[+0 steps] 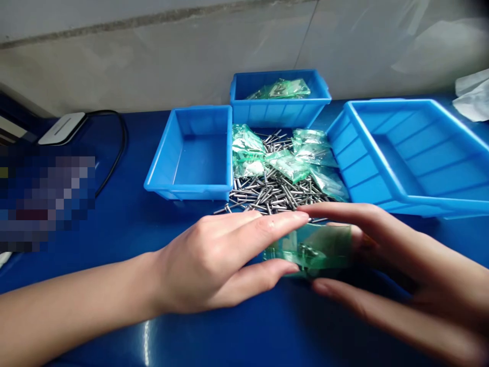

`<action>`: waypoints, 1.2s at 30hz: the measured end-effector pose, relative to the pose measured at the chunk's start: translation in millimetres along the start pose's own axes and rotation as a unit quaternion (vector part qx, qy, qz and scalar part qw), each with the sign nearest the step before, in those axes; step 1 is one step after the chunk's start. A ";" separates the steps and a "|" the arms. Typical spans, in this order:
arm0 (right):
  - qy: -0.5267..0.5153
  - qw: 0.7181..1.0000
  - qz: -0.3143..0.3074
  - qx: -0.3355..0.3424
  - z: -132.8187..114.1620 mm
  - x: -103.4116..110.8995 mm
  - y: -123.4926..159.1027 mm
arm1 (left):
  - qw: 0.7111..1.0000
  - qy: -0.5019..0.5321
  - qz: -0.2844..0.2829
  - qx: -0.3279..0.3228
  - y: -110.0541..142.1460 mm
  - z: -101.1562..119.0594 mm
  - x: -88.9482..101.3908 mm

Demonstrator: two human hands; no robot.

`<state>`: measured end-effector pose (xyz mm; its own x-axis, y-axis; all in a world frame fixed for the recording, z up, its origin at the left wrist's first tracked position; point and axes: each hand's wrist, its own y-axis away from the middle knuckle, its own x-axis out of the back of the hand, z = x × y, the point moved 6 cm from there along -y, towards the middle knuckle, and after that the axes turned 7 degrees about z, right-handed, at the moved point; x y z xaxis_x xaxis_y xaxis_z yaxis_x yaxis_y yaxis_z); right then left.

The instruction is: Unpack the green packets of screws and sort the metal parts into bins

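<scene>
A small green see-through plastic bag [328, 247] with metal pieces in it is between my two hands, over the front of the blue table. My left hand [225, 257] is closed on the bag's left part, fingers along the top and thumb in front. Round its right end curls my right hand [405, 265], with the index finger above, the thumb below and another finger against the bag's edge. Just beyond the hands lies a loose pile of metal screws or rivets [275, 191]. More filled green bags [288, 165] rest on that pile.
Three blue plastic bins surround the pile: a left bin [202, 158], a back bin [278, 109] holding green bags, and a large right bin [412, 153] that is tilted. A white device [63, 128] with a black cable [122, 148] sits at the back left, near the wall [171, 61].
</scene>
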<state>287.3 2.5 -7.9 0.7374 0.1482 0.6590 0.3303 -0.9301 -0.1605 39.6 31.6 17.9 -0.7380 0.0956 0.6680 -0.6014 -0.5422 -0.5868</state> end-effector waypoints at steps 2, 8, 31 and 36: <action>0.012 1.000 0.008 0.005 -3.0 -3.4 -0.9 | 1.000 -0.010 -0.006 -0.010 -0.7 1.3 -0.2; 0.038 0.999 0.008 0.027 -4.6 -6.0 0.7 | 1.000 0.002 -0.011 -0.006 -2.2 1.5 1.4; 0.074 0.997 -0.014 0.018 17.3 5.3 26.6 | 0.998 0.024 -0.053 -0.031 -19.1 7.6 -0.9; 0.066 0.998 -0.020 0.012 16.5 5.3 25.6 | 0.997 0.012 -0.056 -0.041 -19.2 11.3 -1.1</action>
<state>309.4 -15.0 -20.7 0.6396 0.1368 0.7564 0.3723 -0.9160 -0.1492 55.4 32.5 33.7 -0.6711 0.1721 0.7211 -0.7031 -0.4561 -0.5455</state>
